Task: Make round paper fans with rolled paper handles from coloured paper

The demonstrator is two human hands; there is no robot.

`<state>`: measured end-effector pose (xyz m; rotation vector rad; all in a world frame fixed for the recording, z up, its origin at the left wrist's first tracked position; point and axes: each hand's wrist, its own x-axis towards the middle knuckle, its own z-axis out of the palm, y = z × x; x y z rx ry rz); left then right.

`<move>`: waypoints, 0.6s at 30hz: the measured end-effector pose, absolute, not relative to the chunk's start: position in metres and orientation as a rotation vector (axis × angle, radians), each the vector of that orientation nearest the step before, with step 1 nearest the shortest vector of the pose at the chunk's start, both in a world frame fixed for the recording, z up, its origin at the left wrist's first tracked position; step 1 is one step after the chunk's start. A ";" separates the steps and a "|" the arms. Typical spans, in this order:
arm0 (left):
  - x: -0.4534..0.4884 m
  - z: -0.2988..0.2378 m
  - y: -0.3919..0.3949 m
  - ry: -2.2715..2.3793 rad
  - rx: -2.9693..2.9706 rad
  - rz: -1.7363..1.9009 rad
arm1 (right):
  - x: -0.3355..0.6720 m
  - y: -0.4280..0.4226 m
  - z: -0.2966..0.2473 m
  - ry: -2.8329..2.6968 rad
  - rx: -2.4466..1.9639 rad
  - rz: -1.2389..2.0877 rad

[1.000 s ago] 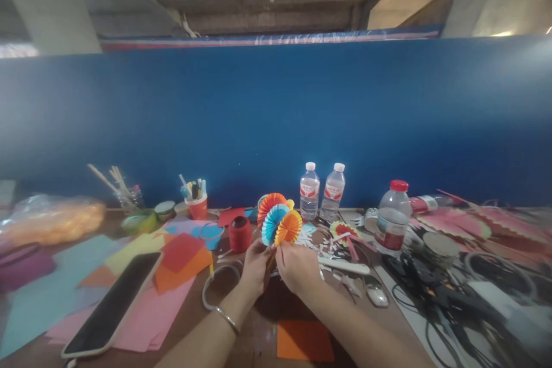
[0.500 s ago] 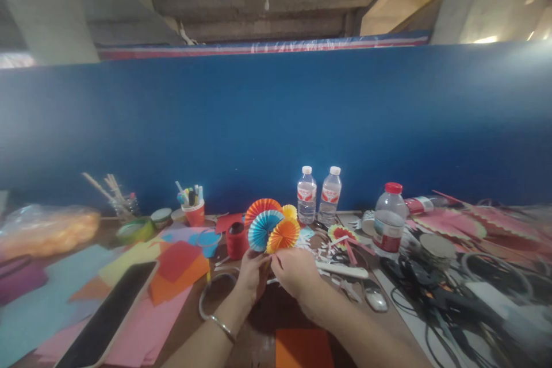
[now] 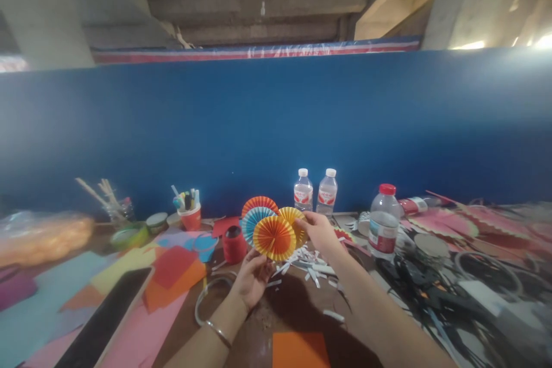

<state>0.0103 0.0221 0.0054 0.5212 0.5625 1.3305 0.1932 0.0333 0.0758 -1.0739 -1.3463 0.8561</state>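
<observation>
My left hand (image 3: 250, 277) is closed round the base of a bunch of pleated paper fans (image 3: 272, 231), held upright above the brown table (image 3: 259, 333). The front fan is orange and yellow, with a blue one and an orange-red one behind it. My right hand (image 3: 319, 229) reaches up to the right edge of the yellow fan and pinches it between thumb and fingers. A bangle sits on my left wrist.
Coloured paper sheets (image 3: 129, 299) and a phone (image 3: 103, 322) lie left. A red thread spool (image 3: 234, 243), a red pen cup (image 3: 190, 215), two small water bottles (image 3: 314, 191) and a red-capped bottle (image 3: 383, 219) stand behind. Black cables (image 3: 452, 299) and pink paper lie right. White paper scraps (image 3: 310, 267) and an orange sheet (image 3: 299, 351) lie near.
My right hand has risen from the fans' base to the right rim of the yellow fan. The fans have turned to face me more and spread wider. My left hand keeps its hold.
</observation>
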 end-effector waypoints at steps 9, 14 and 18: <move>0.014 0.004 0.024 0.526 0.639 1.287 | 0.196 0.035 0.073 -1.266 -1.072 0.669; 0.015 0.002 0.024 0.528 0.654 1.308 | 0.199 0.036 0.073 -1.214 -1.086 0.589; 0.017 0.003 0.023 0.568 0.649 1.331 | 0.201 0.035 0.075 -1.196 -1.072 0.585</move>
